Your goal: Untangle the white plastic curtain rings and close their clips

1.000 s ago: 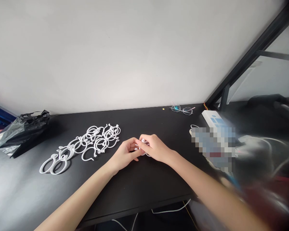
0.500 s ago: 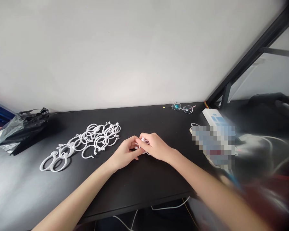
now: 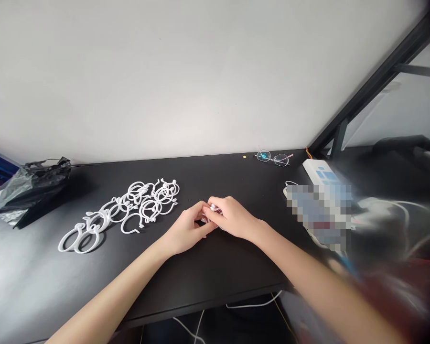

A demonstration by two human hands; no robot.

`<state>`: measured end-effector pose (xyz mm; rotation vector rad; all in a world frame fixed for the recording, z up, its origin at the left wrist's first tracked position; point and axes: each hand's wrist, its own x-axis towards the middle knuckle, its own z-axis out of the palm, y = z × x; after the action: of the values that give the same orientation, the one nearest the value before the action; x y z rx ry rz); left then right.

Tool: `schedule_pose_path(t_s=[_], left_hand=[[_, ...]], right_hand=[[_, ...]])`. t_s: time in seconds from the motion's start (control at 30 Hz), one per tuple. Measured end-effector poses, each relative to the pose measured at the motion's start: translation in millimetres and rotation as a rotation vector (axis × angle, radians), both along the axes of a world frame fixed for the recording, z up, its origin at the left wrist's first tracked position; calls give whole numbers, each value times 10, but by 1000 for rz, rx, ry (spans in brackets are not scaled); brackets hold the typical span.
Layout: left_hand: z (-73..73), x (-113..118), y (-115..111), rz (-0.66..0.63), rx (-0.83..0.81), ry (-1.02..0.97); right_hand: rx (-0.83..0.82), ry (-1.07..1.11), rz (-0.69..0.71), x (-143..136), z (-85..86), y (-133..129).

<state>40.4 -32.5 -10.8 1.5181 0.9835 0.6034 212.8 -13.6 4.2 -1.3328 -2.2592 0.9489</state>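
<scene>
My left hand [image 3: 190, 229] and my right hand [image 3: 231, 217] meet above the black table [image 3: 200, 282], fingers closed around a white plastic ring [image 3: 214, 208]. Only small white bits of that ring show between the fingers; the rest is hidden by my hands. To the left of my hands lies a loose pile of several white rings [image 3: 132, 216] with small knobbed ends, some overlapping. Two of them [image 3: 88, 242] lie at the pile's near left end.
A black plastic bag [image 3: 39, 188] sits at the far left. Eyeglasses [image 3: 272, 157] lie near the wall. At the right are a white box [image 3: 317, 173], a pixelated flat object [image 3: 304, 210] and blurred cables. White cables [image 3: 252, 305] hang below the table's front edge.
The view has shifted very slightly. My hands stay together in nearly the same place, and less of the held ring shows below my right fingers.
</scene>
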Motion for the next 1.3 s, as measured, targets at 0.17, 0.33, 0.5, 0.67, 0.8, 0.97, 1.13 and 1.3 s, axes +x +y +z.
schedule_pose_path(t_s=[0.17,0.33,0.5,0.67,0.8,0.97,1.13,1.3], left_hand=[[-4,1,4,-7,-8,0],[-11,-5,7,-11,-7,-5],[-5,-6,9,-10,-6,-4],[6,3,9,-8,-3,-5],[12,4,5,-4,2,-8],[18,-1,-10,-5,9,-8],[16,3,-3,-6,11,-3],[16,6,-5,-6,6,-6]], right_hand=[[-23,14,1,4,6,-1],[-46,15,3,6,15,-2],[-34,14,5,1,13,-1],[-18,15,0,-1,15,-6],[-11,10,-3,-2,20,-12],[2,5,-4,-5,23,-11],[-1,7,4,-5,22,-10],[-2,7,0,-6,26,-9]])
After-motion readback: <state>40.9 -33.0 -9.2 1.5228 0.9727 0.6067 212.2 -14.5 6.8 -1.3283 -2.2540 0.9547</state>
